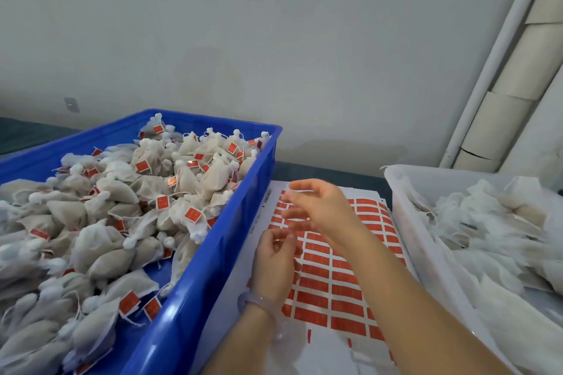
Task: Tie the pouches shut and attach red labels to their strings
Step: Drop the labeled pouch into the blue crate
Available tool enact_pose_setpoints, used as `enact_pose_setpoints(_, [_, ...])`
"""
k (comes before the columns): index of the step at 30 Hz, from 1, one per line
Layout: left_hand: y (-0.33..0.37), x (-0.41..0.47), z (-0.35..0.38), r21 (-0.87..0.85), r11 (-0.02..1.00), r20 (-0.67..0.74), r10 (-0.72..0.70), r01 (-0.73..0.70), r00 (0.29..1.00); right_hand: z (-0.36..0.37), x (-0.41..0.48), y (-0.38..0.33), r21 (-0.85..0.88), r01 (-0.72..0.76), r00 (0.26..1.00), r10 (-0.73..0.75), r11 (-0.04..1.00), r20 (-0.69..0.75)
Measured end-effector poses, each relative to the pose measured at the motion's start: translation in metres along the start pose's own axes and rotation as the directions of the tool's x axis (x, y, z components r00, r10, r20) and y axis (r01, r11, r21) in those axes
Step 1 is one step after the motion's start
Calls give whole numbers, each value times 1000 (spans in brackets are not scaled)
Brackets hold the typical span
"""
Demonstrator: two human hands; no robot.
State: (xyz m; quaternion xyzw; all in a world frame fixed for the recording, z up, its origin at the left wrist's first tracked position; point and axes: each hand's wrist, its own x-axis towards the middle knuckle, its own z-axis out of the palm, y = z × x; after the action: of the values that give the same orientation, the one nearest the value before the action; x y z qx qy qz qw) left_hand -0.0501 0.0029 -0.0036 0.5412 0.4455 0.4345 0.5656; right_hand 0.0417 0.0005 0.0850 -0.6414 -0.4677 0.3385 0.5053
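A sheet of red labels (332,292) lies flat between two crates. My left hand (274,268), with a pale bangle on its wrist, hovers over the sheet's left side. Its thumb and curled fingers pinch at a red label (297,250), and blur hides the detail. My right hand (323,207) is above the sheet's far end, blurred by motion, fingers loosely spread and holding nothing. Tied pouches with red labels (128,210) fill the blue crate (210,268) on the left. Unlabelled white pouches (499,231) lie heaped in the white bin (405,210) on the right.
A pale wall rises right behind the table. Cardboard tubes and a white pipe (499,70) lean at the far right. The two crates hem the label sheet in on both sides.
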Motion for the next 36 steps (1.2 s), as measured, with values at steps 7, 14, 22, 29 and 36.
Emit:
enact_pose_setpoints(7, [0,-1,1,15,1000,35,-20,20,999,-85,-17,-33,-250,120,979,-156,961,-129])
enact_pose_setpoints(14, [0,-4,3,54,997,82,45,-49,996,-174,-23,-22,-737,-192,981,147,648,-126])
enact_pose_setpoints(22, [-7,-1,2,97,992,79,67,-74,995,-201,-38,38,-640,-303,942,323,706,-88])
enact_pose_setpoints(29, [-6,-4,3,97,990,93,96,-105,991,-207,-43,35,-561,-284,959,232,778,-165])
enact_pose_setpoints(36, [-3,-6,3,110,984,106,127,-139,986,-210,-50,27,-249,-194,957,128,949,-260])
